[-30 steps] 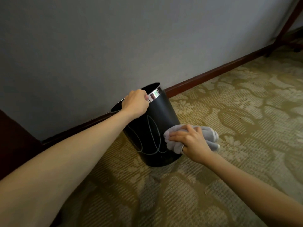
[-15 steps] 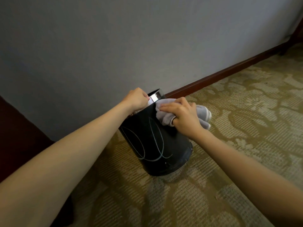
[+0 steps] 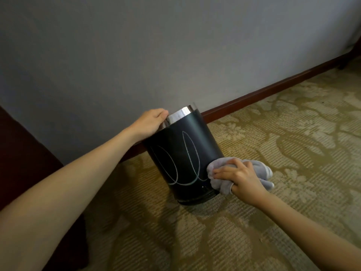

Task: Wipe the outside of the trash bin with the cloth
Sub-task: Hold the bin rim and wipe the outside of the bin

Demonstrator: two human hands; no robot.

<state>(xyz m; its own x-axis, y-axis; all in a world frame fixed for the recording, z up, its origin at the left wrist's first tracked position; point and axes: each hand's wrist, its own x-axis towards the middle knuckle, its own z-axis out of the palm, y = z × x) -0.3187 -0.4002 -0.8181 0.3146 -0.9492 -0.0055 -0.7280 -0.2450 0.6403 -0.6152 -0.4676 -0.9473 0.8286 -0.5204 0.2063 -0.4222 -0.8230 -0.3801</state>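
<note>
A black round trash bin (image 3: 183, 153) with pale loop lines and a shiny metal rim stands tilted away from me on the carpet, close to the wall. My left hand (image 3: 150, 122) grips its rim at the upper left. My right hand (image 3: 240, 177) holds a bunched grey cloth (image 3: 259, 171) and presses it against the bin's lower right side, near the base.
Patterned beige and olive carpet (image 3: 273, 145) covers the floor. A grey wall (image 3: 156, 55) with a dark red-brown baseboard (image 3: 273, 89) runs behind the bin. Dark wooden furniture (image 3: 21, 157) stands at the left edge.
My right hand has slid the cloth from the top of the bin's side, near the rim, down to its lower right part. The left hand kept hold of the rim.
</note>
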